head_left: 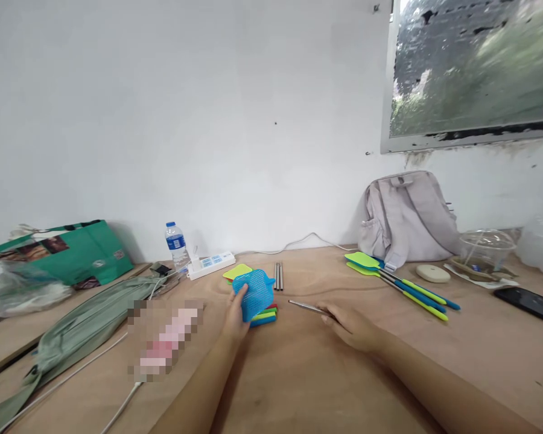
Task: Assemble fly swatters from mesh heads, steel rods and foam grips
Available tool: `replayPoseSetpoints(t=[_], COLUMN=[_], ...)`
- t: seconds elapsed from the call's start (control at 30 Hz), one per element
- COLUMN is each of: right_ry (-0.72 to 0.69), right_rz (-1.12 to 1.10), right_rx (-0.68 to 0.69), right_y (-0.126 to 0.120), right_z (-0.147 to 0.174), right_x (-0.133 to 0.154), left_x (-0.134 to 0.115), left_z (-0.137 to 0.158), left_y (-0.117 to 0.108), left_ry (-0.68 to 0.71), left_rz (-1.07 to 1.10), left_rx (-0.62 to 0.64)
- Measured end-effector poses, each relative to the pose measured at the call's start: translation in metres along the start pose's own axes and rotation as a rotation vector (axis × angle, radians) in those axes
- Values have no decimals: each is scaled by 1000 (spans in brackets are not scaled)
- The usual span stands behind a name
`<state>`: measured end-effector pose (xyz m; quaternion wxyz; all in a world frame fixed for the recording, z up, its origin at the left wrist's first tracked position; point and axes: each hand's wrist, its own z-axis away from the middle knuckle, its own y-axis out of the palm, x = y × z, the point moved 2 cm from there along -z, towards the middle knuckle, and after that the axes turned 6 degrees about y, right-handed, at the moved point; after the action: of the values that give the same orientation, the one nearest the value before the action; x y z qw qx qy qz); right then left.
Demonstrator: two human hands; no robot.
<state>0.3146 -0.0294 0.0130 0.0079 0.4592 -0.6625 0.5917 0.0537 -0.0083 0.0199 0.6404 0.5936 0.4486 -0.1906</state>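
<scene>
A blue fly swatter head (pixel 259 293) is gripped in my left hand (pixel 238 310), its short socket pointing right. In my right hand (pixel 350 325) is a thin metal rod (pixel 304 307), its free tip aimed left toward the blue head but apart from it. Beneath the blue head lie coloured handles (pixel 265 317) in blue, yellow, green and red, partly covered. Behind it sits a yellow swatter head (pixel 238 272) on others. Several more metal rods (pixel 278 277) lie side by side on the table. At the right rest whole fly swatters (pixel 409 289) with yellow and blue handles.
A white power strip (pixel 212 264) and a water bottle (pixel 176 244) stand near the wall. Leftward lie a grey-green bag (pixel 95 319), a green bag (pixel 85 253) and cables. A backpack (pixel 407 217), plastic bowl (pixel 486 250), round white case (pixel 433 273) and phone (pixel 531 303) are at right.
</scene>
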Motion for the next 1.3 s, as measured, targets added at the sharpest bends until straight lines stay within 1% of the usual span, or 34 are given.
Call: replayPoseSetpoints(t=[0.1, 0.17, 0.3, 0.47, 0.63, 0.83, 1.0, 1.1, 1.17, 1.3], right_ry=[-28, -39, -56, -76, -98, -73, -86, -120, -136, -117], right_rz=[34, 34, 30, 58, 164, 165, 186, 199, 192, 188], right_rx=[-79, -115, -155, -156, -116, -162, -191, -180, -198, -223], right_y=[-3, -5, -9, -11, -13, -15, -14, -13, -13, -14], right_z=[-2, -3, -4, -5, -4, -4, -3, -2, -2, -2], right_x=[3, 3, 0, 0, 1, -5, -2, 0, 0, -3], left_x=[6, 8, 8, 8, 9, 10, 10, 10, 10, 7], left_z=[13, 20, 26, 27, 26, 23, 23, 26, 27, 27], left_y=[9, 14, 19, 19, 19, 15, 15, 16, 16, 17], left_ry=[-68, -78, -85, -89, -94, -99, -112, -117, -119, -110], left_rz=[-41, -46, -69, -86, -121, -109, -118, -127, -130, -117], left_rx=[64, 110, 136, 163, 195, 195, 212, 188, 179, 165])
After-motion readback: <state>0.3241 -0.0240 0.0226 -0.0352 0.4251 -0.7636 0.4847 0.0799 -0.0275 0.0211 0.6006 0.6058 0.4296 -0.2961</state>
